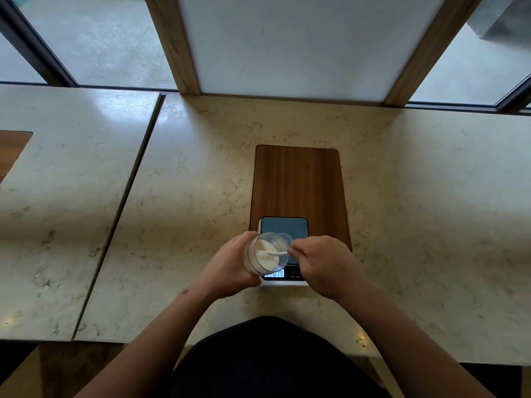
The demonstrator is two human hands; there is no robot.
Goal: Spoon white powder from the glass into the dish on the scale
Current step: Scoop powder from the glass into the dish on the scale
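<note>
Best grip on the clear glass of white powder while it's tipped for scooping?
Wrap the clear glass of white powder around its lower body from its left, as the left hand does. Its mouth tilts right toward the white spoon in the right hand, so the rim must remain clear.

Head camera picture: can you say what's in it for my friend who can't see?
A left hand tilts a glass of white powder while the right hand dips a spoon into it, above a scale.
</note>
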